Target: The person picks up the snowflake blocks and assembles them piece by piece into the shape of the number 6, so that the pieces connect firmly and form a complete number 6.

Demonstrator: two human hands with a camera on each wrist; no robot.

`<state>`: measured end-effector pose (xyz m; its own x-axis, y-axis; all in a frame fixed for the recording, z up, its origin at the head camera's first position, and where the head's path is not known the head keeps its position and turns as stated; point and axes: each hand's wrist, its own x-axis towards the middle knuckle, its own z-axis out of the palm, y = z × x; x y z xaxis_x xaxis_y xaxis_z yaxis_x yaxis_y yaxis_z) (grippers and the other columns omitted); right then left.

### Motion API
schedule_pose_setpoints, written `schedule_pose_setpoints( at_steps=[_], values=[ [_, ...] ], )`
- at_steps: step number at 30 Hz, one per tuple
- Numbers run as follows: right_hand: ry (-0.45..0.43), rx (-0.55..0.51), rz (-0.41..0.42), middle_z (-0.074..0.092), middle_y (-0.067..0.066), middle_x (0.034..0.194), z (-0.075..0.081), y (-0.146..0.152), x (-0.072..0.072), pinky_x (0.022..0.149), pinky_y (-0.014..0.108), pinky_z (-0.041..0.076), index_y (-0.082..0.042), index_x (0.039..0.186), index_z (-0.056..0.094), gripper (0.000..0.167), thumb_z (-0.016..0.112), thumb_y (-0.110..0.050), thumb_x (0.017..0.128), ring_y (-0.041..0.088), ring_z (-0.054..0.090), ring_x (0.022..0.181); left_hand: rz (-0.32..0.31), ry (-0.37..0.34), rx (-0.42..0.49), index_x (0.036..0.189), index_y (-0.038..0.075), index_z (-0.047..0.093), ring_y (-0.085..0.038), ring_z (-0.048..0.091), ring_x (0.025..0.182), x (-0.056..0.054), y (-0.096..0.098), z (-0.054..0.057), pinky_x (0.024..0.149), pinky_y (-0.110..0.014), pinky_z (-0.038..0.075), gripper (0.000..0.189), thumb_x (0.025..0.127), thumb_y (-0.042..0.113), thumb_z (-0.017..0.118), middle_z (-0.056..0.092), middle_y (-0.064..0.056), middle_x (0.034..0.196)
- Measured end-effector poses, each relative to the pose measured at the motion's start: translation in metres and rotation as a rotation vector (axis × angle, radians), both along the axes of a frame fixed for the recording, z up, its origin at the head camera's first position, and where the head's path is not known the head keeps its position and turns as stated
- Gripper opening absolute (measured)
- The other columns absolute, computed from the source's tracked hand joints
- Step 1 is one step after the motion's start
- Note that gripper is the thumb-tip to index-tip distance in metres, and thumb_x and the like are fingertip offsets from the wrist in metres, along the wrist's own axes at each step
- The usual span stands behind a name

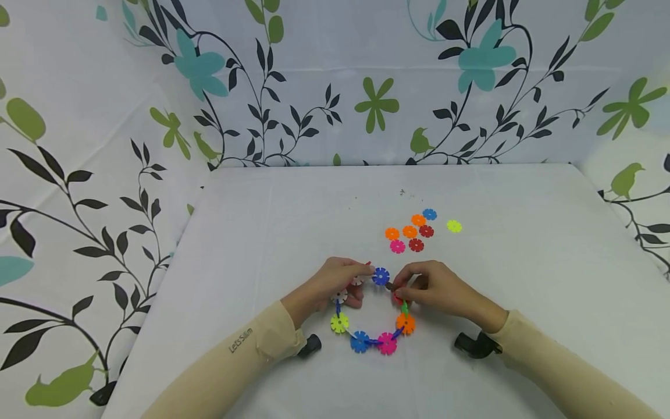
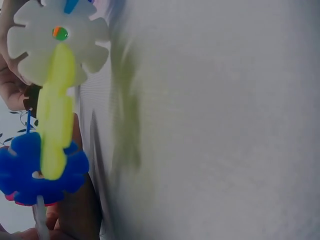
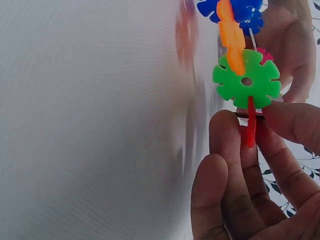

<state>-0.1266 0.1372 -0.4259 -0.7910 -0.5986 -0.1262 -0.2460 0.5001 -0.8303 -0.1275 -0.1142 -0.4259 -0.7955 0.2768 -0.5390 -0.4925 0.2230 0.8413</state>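
Observation:
A ring-shaped chain of notched plastic discs [image 1: 387, 343] in many colours stands between the two hands. My left hand [image 1: 335, 282] grips the chain at its upper left, around white discs, its fingertips beside a dark blue disc [image 1: 381, 276]. Thumb and fingers of my right hand [image 1: 437, 291] pinch the other side, at a dark brown disc [image 3: 248, 115] seen edge-on and a red disc [image 3: 251, 132]. Above them in the right wrist view is a green disc [image 3: 235, 85]. A white disc [image 2: 37, 50] and an edge-on yellow disc [image 2: 57, 115] fill the left wrist view's side.
Beyond the hands lie several loose discs: orange [image 1: 410, 231], dark red [image 1: 416, 245], pink [image 1: 398, 247], light blue [image 1: 430, 214] and, a bit apart, yellow [image 1: 454, 226]. They rest on a white-covered table [image 1: 272, 221]. Patterned cloth [image 1: 324, 52] hangs behind.

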Motion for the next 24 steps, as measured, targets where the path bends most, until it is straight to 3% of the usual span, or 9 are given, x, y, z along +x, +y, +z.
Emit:
schedule_pose_setpoints(
  at_steps=[9, 24],
  values=[
    [0.029, -0.003, -0.007, 0.072, -0.004, 0.093, 0.0007, -0.0015, 0.0011, 0.069, 0.032, 0.058, -0.014, 0.105, 0.073, 0.013, 0.074, -0.02, 0.094, 0.02, 0.071, 0.074, 0.022, 0.005, -0.001, 0.115, 0.003, 0.063, -0.022, 0.066, 0.071, -0.0004, 0.0025, 0.0012, 0.063, -0.033, 0.06, 0.039, 0.092, 0.034, 0.075, 0.065, -0.012, 0.098],
    [0.063, -0.028, -0.014, 0.072, -0.005, 0.096, -0.0033, 0.001, 0.0037, 0.071, 0.03, 0.058, -0.014, 0.104, 0.073, 0.012, 0.075, -0.02, 0.094, 0.015, 0.07, 0.077, 0.042, 0.015, -0.002, 0.116, 0.004, 0.066, -0.018, 0.064, 0.066, -0.0013, 0.0028, -0.0031, 0.061, -0.031, 0.06, 0.033, 0.095, 0.029, 0.071, 0.068, -0.011, 0.095]
  ],
)
